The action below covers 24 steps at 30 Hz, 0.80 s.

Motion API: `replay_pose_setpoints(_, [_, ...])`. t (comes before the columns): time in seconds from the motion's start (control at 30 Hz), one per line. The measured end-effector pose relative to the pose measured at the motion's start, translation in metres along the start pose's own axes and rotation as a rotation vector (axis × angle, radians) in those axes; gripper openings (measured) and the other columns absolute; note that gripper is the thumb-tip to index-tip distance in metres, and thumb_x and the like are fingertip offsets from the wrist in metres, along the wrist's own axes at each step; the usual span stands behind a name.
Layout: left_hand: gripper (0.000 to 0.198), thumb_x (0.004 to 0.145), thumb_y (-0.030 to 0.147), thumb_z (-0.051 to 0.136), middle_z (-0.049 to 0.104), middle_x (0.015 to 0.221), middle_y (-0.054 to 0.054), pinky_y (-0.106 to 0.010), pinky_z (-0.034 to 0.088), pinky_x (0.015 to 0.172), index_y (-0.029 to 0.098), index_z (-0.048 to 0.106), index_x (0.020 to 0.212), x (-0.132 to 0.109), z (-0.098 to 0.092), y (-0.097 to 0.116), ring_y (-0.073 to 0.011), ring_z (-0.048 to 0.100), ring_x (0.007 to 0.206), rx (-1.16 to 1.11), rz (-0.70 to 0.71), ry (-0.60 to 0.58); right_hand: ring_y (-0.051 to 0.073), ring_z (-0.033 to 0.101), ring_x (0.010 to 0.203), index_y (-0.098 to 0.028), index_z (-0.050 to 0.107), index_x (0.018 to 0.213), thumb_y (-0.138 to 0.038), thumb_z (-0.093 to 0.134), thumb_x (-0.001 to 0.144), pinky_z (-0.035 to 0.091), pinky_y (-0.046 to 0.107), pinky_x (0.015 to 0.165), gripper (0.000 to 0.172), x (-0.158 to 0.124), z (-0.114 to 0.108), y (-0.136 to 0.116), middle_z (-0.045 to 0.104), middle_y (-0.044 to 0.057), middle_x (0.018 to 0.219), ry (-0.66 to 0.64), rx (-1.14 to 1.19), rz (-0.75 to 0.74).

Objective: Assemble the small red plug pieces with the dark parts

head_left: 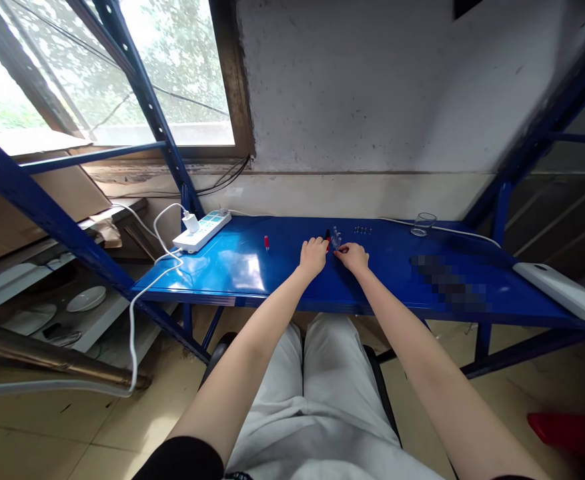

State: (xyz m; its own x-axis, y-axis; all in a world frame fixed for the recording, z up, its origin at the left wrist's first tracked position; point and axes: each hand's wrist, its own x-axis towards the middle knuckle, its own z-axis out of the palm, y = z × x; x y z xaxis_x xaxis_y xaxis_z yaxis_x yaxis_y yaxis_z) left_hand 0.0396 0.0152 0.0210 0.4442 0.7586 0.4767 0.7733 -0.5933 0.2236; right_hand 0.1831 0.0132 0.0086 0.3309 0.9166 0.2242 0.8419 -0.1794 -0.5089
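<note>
Both my hands rest near the middle of a blue metal table. My left hand is curled, with a small red-and-black piece at its fingertips. My right hand is curled too, its fingers pinched on something small and red that I cannot make out. Just beyond my fingers stands a small clear plastic part. A little red object lies on the table to the left of my hands. A short row of tiny dark parts lies behind my right hand.
A white power strip with a plugged charger and white cable sits at the back left. A clear glass cup stands at the back right, a white flat device on the right edge. Blue shelf frames flank the table; a window is at the left.
</note>
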Motion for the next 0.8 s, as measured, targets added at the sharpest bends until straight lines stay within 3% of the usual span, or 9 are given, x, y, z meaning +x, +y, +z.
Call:
replay_pose_setpoints(0.1, [0.020, 0.087, 0.015, 0.040, 0.059, 0.097, -0.015, -0.040, 0.038, 0.081, 0.014, 0.059, 0.095, 0.003, 0.000, 0.001, -0.0279, 0.052, 0.095, -0.006, -0.033, 0.023, 0.024, 0.056, 0.093, -0.021, 0.068, 0.085, -0.038, 0.059, 0.074, 0.038, 0.038, 0.078, 0.021, -0.002, 0.000, -0.003, 0.067, 0.006, 0.092, 0.016, 0.008, 0.021])
replay_pose_setpoints(0.27, [0.012, 0.084, 0.014, 0.046, 0.061, 0.089, -0.013, -0.036, 0.040, 0.072, 0.016, 0.058, 0.086, 0.001, -0.004, -0.005, -0.0257, 0.055, 0.086, -0.032, -0.081, 0.032, 0.024, 0.056, 0.089, -0.021, 0.067, 0.081, -0.036, 0.059, 0.074, 0.037, 0.037, 0.077, 0.018, -0.002, 0.001, -0.005, 0.067, 0.005, 0.089, 0.017, 0.022, 0.044])
replay_pose_setpoints(0.43, [0.005, 0.081, 0.017, 0.054, 0.063, 0.086, -0.007, -0.031, 0.041, 0.067, 0.018, 0.058, 0.083, 0.000, -0.028, -0.017, -0.0212, 0.056, 0.083, -0.187, -0.109, 0.073, 0.021, 0.056, 0.081, -0.021, 0.064, 0.073, -0.033, 0.055, 0.075, 0.034, 0.036, 0.076, 0.015, -0.008, -0.003, -0.010, 0.066, 0.004, 0.080, 0.014, 0.042, 0.023])
replay_pose_setpoints(0.63, [0.006, 0.077, 0.021, 0.058, 0.064, 0.081, -0.003, -0.027, 0.042, 0.066, 0.018, 0.059, 0.082, 0.005, -0.068, -0.025, -0.0148, 0.056, 0.072, -0.349, -0.107, 0.147, 0.018, 0.055, 0.078, -0.020, 0.059, 0.072, -0.028, 0.053, 0.076, 0.028, 0.031, 0.072, 0.011, -0.024, -0.019, -0.037, 0.064, 0.001, 0.075, 0.087, 0.024, -0.234])
replay_pose_setpoints(0.8, [0.008, 0.074, 0.022, 0.060, 0.064, 0.078, -0.002, -0.026, 0.044, 0.064, 0.017, 0.060, 0.080, 0.006, -0.089, -0.025, -0.0120, 0.054, 0.064, -0.441, -0.105, 0.200, 0.017, 0.054, 0.075, -0.018, 0.056, 0.071, -0.024, 0.050, 0.078, 0.023, 0.029, 0.068, 0.010, -0.034, -0.031, -0.059, 0.062, 0.002, 0.071, 0.143, -0.003, -0.375])
